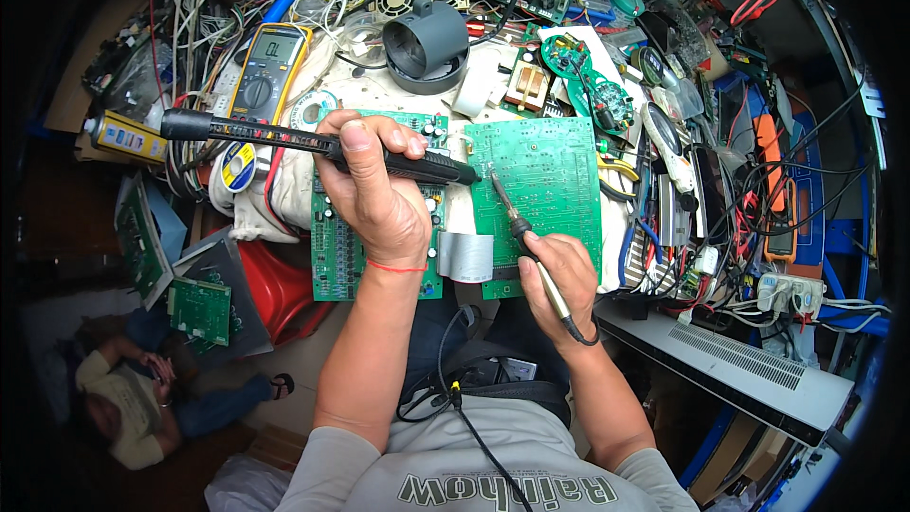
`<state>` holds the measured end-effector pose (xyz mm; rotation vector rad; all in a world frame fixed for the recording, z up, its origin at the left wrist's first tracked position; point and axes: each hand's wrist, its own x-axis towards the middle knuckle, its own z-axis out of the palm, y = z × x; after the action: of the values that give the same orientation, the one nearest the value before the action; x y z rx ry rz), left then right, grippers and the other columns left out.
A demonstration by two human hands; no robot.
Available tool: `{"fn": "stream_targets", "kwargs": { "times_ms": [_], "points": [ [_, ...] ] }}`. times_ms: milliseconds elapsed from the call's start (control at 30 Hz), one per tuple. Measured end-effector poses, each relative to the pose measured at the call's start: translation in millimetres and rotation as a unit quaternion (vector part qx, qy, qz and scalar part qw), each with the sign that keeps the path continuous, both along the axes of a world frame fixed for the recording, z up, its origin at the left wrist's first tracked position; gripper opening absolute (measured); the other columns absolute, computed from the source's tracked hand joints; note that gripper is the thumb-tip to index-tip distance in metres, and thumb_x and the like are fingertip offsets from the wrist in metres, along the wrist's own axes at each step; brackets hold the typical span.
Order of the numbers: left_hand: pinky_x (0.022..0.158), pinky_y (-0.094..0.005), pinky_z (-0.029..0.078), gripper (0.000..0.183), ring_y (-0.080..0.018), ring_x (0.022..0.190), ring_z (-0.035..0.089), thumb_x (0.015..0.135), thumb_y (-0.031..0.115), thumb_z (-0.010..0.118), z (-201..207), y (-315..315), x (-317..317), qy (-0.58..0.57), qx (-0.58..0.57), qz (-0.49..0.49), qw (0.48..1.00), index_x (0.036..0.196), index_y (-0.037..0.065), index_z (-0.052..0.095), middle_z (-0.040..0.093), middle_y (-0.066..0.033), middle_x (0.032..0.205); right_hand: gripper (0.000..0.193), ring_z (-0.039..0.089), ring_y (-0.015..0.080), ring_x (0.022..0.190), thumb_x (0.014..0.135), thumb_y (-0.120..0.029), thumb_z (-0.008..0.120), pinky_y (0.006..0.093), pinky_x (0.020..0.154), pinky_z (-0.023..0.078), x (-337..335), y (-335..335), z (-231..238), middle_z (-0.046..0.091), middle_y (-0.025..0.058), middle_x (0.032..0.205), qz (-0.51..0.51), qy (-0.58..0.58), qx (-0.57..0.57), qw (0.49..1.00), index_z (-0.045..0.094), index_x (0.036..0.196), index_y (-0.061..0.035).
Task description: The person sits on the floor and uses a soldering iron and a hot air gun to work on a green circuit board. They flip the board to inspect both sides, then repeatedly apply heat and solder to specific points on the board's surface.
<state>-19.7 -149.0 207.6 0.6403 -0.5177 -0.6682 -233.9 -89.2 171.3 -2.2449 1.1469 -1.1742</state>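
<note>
My left hand (381, 192) is wrapped round a long black desoldering pump (431, 167), which lies slantwise with its nozzle end down at the green circuit board (559, 194). In my right hand (561, 275) is a soldering iron (518, 224), held like a pen, its tip touching or just over the same board close to the nozzle. That board shows its solder side. A second green board (332, 261), crowded with components, sits to the left, partly hidden by my left hand and forearm. A grey ribbon cable (465, 257) bridges the two boards.
A yellow multimeter (268, 71), solder spools (237, 168), a dark grey round holder (427, 52) and tangled wires crowd the bench's far side. Pliers (618, 171) and a power strip (791, 294) are at right. A person (128, 389) sits at lower left near a red stool (275, 289).
</note>
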Motion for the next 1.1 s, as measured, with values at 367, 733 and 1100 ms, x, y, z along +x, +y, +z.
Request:
{"fn": "stream_targets", "kwargs": {
  "times_ms": [367,733,1100],
  "points": [
    [0.070,-0.0360,0.049,0.031,-0.0172,0.071,0.053,0.106,0.033,0.063,-0.2,-3.6,-1.6,-0.007,-0.012,-0.011,1.000,0.111,0.007,0.048,0.054,-0.0065,0.080,0.040,0.069,0.0324,0.090,0.079,0.001,0.081,0.0405,0.081,0.056,1.4,1.1,-3.3,0.073,0.0135,0.100,-0.002,0.005,-0.014,1.000,0.072,0.118,-0.0007],
    [0.070,-0.0363,0.049,0.033,-0.0173,0.070,0.053,0.106,0.035,0.062,-0.2,-7.8,-4.1,-0.012,0.000,-0.004,1.000,0.112,0.006,0.047,0.054,-0.0062,0.079,0.038,0.070,0.0329,0.091,0.082,-0.001,0.080,0.0408,0.082,0.056,1.0,1.6,-2.9,0.074,0.0146,0.100,-0.019,-0.013,0.020,1.000,0.071,0.119,0.0016],
    [0.071,-0.0364,0.050,0.034,-0.0170,0.070,0.052,0.107,0.036,0.061,-2.2,-6.9,-1.2,-0.010,0.007,-0.005,1.000,0.113,0.006,0.047,0.053,-0.0060,0.080,0.033,0.070,0.0311,0.095,0.091,-0.003,0.074,0.0389,0.087,0.055,-0.4,3.6,-2.1,0.076,0.0167,0.102,-0.021,-0.050,0.075,0.996,0.069,0.122,0.0052]
  ]
}}
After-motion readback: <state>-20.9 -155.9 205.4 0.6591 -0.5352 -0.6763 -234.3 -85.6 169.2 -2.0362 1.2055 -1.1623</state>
